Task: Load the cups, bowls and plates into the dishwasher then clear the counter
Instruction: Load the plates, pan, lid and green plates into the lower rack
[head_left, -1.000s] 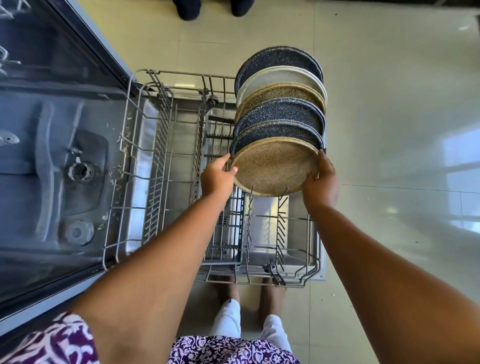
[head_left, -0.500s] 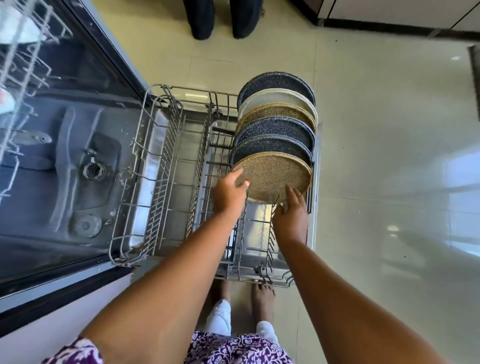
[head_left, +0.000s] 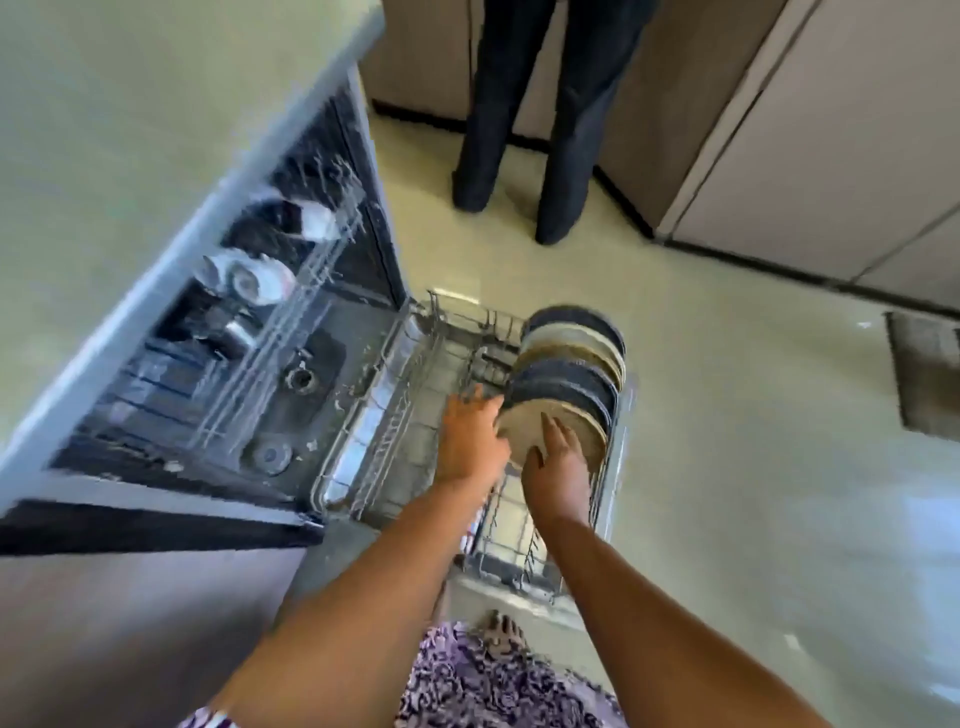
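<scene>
Where the two hands meet: at the nearest plate (head_left: 521, 434), a speckled tan one standing on edge in the lower rack (head_left: 400, 410)
Left hand (head_left: 470, 441): fingers spread and straight, holding nothing; it sits at the plate's left rim, too blurred for me to say whether it touches
Right hand (head_left: 558, 462): fingers straight and close together, laid flat against the plate's near face, not curled round it
Plate row (head_left: 561, 384): just beyond the fingertips, more plates stand on edge behind the tan one, some dark and speckled, some pale
Lower rack: drawn out of the dishwasher (head_left: 306, 374), running under both wrists and off to the left of the left hand
Upper rack (head_left: 291, 312): well to the left of the left hand, inside the machine, carrying pale crockery (head_left: 249, 275) too blurred to name
Counter (head_left: 130, 130): far left of both hands, above the machine
Second person (head_left: 519, 130): dark trousers, standing well beyond the plates beside cabinets
Mat (head_left: 930, 374): on the floor, well right of the right hand
Bare foot (head_left: 501, 631): on the floor below the wrists, at the rack's near end
</scene>
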